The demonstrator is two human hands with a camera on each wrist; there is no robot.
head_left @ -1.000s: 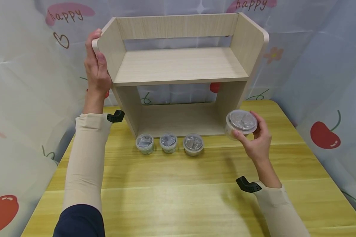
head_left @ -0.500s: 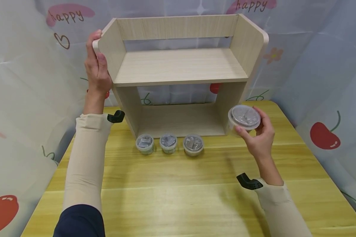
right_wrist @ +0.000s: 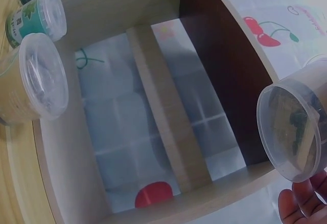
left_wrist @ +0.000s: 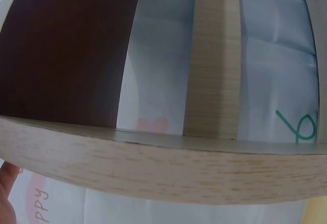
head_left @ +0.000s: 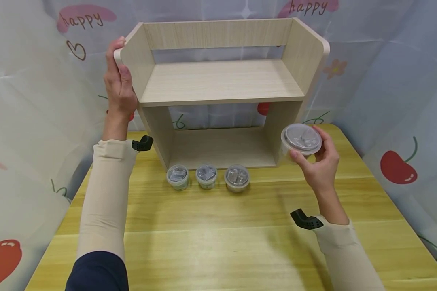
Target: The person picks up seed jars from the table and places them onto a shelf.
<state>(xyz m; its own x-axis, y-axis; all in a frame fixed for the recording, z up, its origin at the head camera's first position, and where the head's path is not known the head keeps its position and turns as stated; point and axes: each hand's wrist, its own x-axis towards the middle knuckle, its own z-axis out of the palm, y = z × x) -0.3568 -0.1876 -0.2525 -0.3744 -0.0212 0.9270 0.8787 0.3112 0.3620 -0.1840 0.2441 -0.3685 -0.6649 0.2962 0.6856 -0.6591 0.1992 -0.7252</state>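
My right hand [head_left: 320,169] holds a round clear plastic tub [head_left: 301,139] with a clear lid, thumb at the near side and fingers round the far side. The tub is raised in front of the shelf's right side; the right wrist view shows the held tub [right_wrist: 294,127] with something greenish and tan inside. With my left hand [head_left: 120,83] I grip the upper left side panel of a pale wooden two-tier shelf [head_left: 222,81]. Three smaller lidded tubs, left [head_left: 177,177], middle [head_left: 206,176] and right [head_left: 237,178], stand in a row before the lower tier.
The shelf stands at the back of a yellow wood-grain table [head_left: 211,238]. A printed curtain [head_left: 393,101] hangs behind and at both sides. In the right wrist view, green-labelled tubs [right_wrist: 30,20] stand at the shelf's front edge.
My right hand has lifted the tub slightly up and to the right. My left hand stays on the shelf's panel, and the three tubs in the row have not moved.
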